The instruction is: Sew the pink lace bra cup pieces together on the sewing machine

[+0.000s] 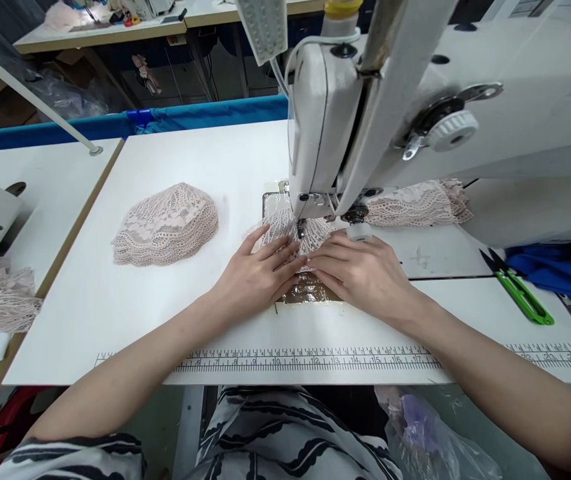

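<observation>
Landmark: the presser foot (300, 230) of the white sewing machine (318, 127). Item one, lace piece (281, 221), pale pink, open-worked, its threads fanning out: located under and about the presser foot, showing on both its left and right sides, with the near portion covered by the hands; long axis not certain for that reason, though the exposed part runs mostly left to right. Item two, left hand (259, 273), palm down, near side and left of the presser foot, fingers modestly spread and laid on the lace. Item three, right hand (368, 267), near side and right, fingers close together, tips meeting the lace. Whether either hand pinches an edge underneath cannot be told. Governing relation: the exposed lace lies ahead of the fingertips, on the far side from the wrists; the left fingertips sit nearest the presser foot, just beside it, the right slightly farther off. Also listed: lace bundle (165, 227), well left of the presser foot; second lace bundle (415, 203), right and slightly to its far side; green-handled snips (522, 290), well to its right; printed ruler (310, 361), to its near side.
</observation>
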`<state>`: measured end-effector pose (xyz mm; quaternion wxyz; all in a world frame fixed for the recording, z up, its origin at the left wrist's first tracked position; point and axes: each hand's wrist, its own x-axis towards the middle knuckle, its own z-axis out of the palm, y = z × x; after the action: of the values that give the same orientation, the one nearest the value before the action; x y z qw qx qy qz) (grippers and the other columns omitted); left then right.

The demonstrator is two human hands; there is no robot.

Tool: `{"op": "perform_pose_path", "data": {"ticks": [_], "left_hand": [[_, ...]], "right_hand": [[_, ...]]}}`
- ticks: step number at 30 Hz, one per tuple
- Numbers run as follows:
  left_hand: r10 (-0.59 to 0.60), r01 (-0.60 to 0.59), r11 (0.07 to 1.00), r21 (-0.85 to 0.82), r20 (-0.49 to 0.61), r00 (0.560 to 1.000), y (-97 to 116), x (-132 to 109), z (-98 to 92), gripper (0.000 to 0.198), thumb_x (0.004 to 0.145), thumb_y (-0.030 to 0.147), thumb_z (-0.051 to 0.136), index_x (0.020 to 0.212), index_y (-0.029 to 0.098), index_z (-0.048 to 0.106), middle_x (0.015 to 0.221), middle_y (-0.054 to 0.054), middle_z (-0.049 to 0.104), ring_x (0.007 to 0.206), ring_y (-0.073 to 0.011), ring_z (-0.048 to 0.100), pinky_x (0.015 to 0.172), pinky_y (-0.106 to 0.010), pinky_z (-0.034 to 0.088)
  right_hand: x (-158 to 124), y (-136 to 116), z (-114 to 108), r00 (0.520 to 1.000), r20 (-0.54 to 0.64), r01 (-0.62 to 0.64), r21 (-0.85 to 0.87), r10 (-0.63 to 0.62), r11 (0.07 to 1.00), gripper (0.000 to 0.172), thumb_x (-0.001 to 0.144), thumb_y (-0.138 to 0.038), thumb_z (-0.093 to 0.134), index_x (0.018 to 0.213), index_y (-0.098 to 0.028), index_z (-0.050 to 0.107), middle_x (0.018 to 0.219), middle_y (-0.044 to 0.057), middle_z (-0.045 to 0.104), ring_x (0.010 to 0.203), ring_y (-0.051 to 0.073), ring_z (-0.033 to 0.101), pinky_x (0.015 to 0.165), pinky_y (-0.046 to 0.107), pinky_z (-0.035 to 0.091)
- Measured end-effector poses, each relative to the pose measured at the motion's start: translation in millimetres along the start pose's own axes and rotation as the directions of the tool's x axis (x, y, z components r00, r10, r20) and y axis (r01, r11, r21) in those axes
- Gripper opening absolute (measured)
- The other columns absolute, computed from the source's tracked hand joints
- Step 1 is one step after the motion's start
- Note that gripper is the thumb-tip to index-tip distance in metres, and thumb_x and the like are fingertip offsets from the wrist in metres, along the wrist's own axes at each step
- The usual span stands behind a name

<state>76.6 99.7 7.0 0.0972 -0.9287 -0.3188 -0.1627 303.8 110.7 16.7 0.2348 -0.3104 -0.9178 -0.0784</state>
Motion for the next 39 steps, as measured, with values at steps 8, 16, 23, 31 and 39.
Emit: {"op": "perform_pose_path", "data": {"ticks": [8,16,23,31,39], "left_hand": [[-0.029,0.029,1.0,-0.006,-0.037,0.999,-7,4,7.9,0.032,0.105,0.029,0.047,0.127,0.017,0.067,0.129,-0.011,0.068,0.122,-0.0246,0.065,0.117,-0.059,0.039],[-0.063,0.063,0.998,-0.001,-0.025,0.998,-16,9,14.7,0.035,0.106,0.033,0.044,0.13,0.018,0.065,0.132,-0.011,0.066,0.128,-0.0256,0.062,0.12,-0.063,0.034],[0.001,0.003,0.998,0.059,-0.074,0.997,-3,1,4.5,0.031,0.104,0.031,0.048,0.123,0.017,0.068,0.126,-0.008,0.071,0.12,-0.0226,0.066,0.12,-0.056,0.037],[-0.008,0.008,1.0,-0.003,-0.078,0.997,-1,-1,2.3,0.029,0.102,0.026,0.052,0.121,0.014,0.07,0.121,-0.009,0.073,0.115,-0.0226,0.069,0.122,-0.055,0.034],[-0.03,0.029,0.999,-0.028,-0.061,0.998,-4,0,2.4,0.029,0.102,0.026,0.053,0.123,0.014,0.069,0.122,-0.009,0.072,0.117,-0.0237,0.068,0.125,-0.058,0.029]], "right_hand": [[2,4,5,0.999,0.01,-0.043,0.012,0.043,0.999,0.025,0.1,-0.014,0.053,0.087,-0.019,0.074,0.093,0.0,0.078,0.083,0.017,0.068,0.071,0.033,0.045],[4,12,15,0.993,0.007,-0.12,0.002,0.12,0.993,0.022,0.1,-0.016,0.055,0.094,-0.019,0.077,0.099,0.003,0.078,0.093,0.022,0.07,0.08,0.035,0.05],[-1,6,9,0.999,-0.035,-0.025,-0.064,0.023,0.998,0.021,0.101,-0.026,0.059,0.104,-0.015,0.076,0.109,0.005,0.077,0.093,0.023,0.07,0.094,0.041,0.048],[-2,3,6,0.999,-0.033,0.016,-0.12,-0.021,0.993,0.022,0.101,-0.024,0.058,0.101,-0.012,0.076,0.107,0.003,0.077,0.091,0.021,0.069,0.092,0.039,0.047],[-3,2,6,1.0,0.019,-0.01,-0.126,0.013,0.992,0.023,0.102,-0.024,0.056,0.106,-0.013,0.076,0.112,0.006,0.076,0.096,0.022,0.068,0.093,0.039,0.047]]}}
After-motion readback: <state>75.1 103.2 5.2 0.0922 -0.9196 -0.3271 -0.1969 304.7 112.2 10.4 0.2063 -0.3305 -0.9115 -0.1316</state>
